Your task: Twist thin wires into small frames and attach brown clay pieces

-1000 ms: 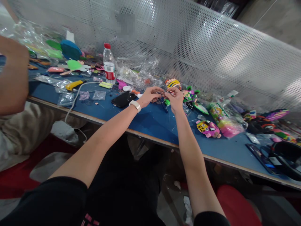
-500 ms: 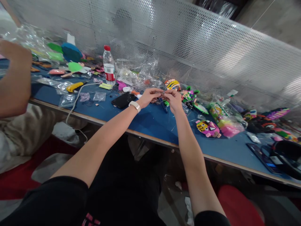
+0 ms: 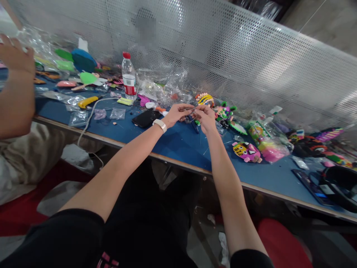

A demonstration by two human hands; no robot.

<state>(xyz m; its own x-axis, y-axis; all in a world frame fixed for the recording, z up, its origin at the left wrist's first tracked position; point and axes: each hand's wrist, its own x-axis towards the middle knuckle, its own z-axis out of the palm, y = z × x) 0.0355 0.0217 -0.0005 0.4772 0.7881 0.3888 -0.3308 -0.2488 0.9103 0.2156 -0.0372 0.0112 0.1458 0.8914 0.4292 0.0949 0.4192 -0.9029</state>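
My left hand point(image 3: 176, 114), with a pale band on the wrist, is closed in a pinch over the blue table point(image 3: 178, 149). Fingertip to fingertip with it, my right hand point(image 3: 205, 117) pinches too. What lies between the fingertips is too small to make out. A black phone point(image 3: 145, 118) lies just left of my left hand. Behind my right hand sits a striped orange, yellow and blue clay piece point(image 3: 205, 99). Green and pink clay figures point(image 3: 225, 112) are to its right, and a pink and yellow clay face point(image 3: 247, 152) lies nearer the front edge.
A bottle with a red cap point(image 3: 129, 78) stands at the back left, near a yellow cutter point(image 3: 88, 102) and a white cable point(image 3: 89, 118). Another person's hand point(image 3: 18, 56) is at the far left. A perforated metal screen point(image 3: 223, 48) runs behind. Headphones point(image 3: 338, 186) lie at the right.
The other person's hand at the left has lifted and spread its fingers. My two hands stay together in nearly the same place.
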